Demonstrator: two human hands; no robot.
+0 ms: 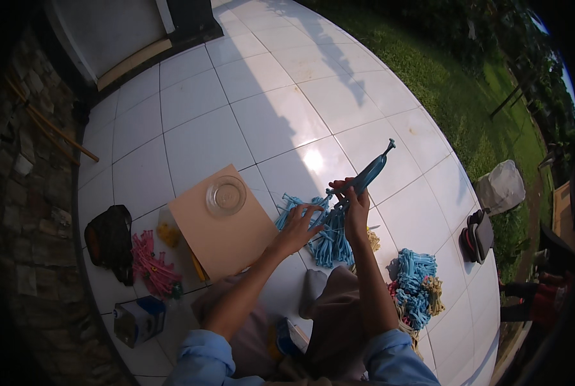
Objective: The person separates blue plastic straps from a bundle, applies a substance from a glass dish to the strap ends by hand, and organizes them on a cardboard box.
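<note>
Right hand [358,204]: I am grasping one long, glossy dark-blue piece [371,174]. Left hand [296,229]: hanging by knotted light-blue strands [332,249]; whether pinching any, I cannot tell.

There is one glossy blue piece [371,174], one glass bowl [226,195] and one tan board [218,240].

Light-blue sleeves [204,357], brownish trousers [332,305]
</note>
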